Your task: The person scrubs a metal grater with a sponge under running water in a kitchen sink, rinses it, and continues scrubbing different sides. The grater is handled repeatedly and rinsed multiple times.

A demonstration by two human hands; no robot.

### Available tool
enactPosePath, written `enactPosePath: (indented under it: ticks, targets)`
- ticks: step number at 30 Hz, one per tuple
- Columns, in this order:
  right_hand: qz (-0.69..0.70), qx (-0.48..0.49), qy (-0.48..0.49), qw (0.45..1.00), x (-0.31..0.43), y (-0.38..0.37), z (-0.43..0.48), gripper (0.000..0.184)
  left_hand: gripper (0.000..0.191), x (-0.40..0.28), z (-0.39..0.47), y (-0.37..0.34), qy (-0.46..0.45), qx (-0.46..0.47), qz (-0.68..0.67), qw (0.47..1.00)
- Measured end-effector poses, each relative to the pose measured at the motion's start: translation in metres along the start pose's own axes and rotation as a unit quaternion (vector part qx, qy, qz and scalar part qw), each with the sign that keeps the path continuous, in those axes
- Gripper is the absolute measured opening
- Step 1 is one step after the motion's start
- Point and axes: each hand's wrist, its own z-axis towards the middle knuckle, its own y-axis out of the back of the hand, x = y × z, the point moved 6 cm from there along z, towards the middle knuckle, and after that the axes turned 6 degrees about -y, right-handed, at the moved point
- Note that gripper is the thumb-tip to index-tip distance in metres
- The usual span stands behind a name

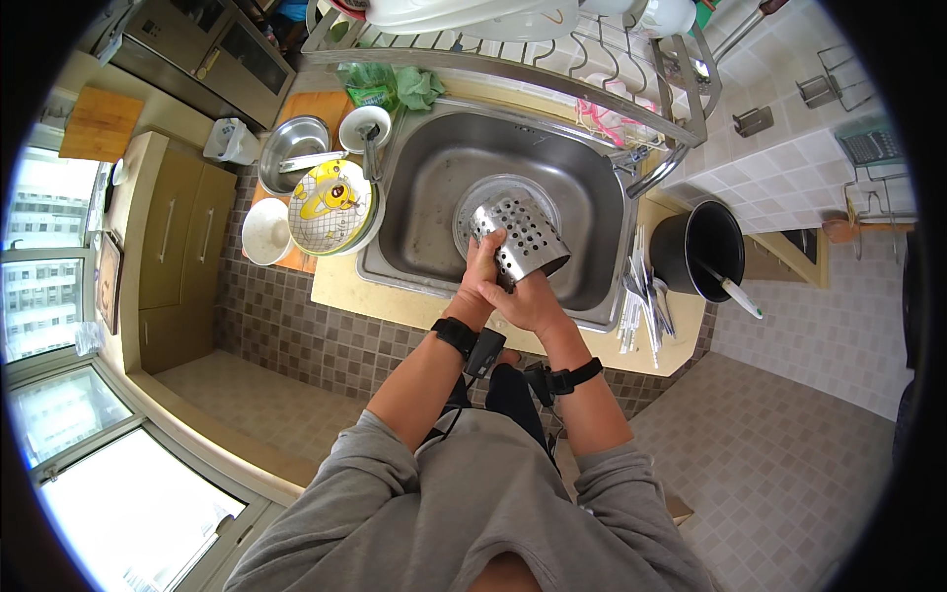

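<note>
A perforated stainless steel utensil holder (522,231) lies tilted in the air over the sink (422,192), its open end towards my right side. My left hand (482,266) grips its near side, thumb on the perforated wall. My right hand (530,302) is at the open end; its fingers disappear at the rim, and I cannot tell how far inside they reach. Both wrists touch or nearly touch. Below the holder, a round metal strainer or drain plate (544,194) covers the sink's drain.
Left of the sink are stacked plates (331,203), a white bowl (268,231), a steel basin (294,140) and a cup with a spoon (362,127). Chopsticks and spoons (645,296) lie right, beside a black pot (695,248). A dish rack (518,63) overhangs the back; the faucet (658,172) juts in.
</note>
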Motion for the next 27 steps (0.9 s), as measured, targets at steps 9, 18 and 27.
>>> enactPosePath:
  ticks: [9, 18, 27]
  targets:
    - [0.703, -0.082, -0.103, 0.699, -0.035, 0.021, 0.007, 0.045, 0.062, 0.006, -0.004, -0.003, -0.007, 0.027, -0.048, 0.998]
    - [0.397, -0.346, -0.080, 0.846, -0.051, 0.107, -0.074, 0.042, 0.098, -0.066, 0.002, -0.014, -0.131, 0.074, 0.131, 0.980]
    - [0.208, -0.171, -0.005, 0.963, -0.019, 0.070, 0.005, 0.057, 0.118, -0.066, -0.016, -0.054, -0.225, 0.132, 0.372, 0.891]
